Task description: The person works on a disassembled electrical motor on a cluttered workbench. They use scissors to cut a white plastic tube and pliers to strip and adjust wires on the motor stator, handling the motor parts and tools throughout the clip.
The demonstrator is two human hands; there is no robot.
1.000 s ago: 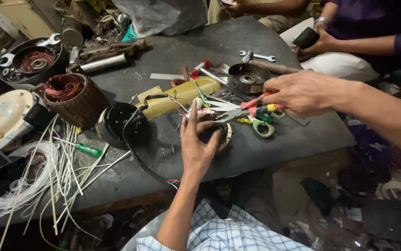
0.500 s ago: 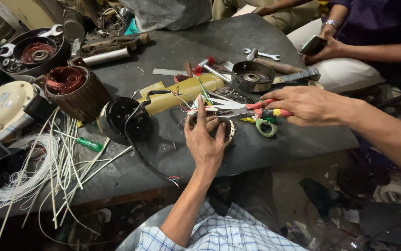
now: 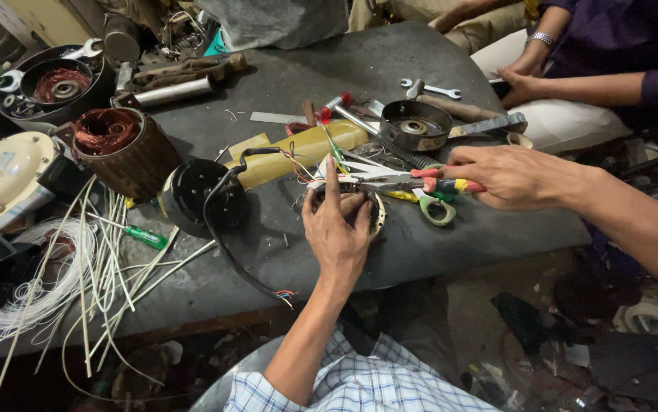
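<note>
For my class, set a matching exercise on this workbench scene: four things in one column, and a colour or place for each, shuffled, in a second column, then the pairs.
Things
1. screwdriver
2. spanner
3. pliers
4. coil of wire

Descriptions
A. white, at the table's near left edge
B. held in the right hand
C. green handle, among thin sticks
D. silver, at the far side of the table

Pairs: 1-C, 2-D, 3-B, 4-A

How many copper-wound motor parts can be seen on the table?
2. One brown winding core stands at the left, beside the cream housing. Another winding sits inside the dark round casing at the far left corner. Clutter may hide more.
</note>
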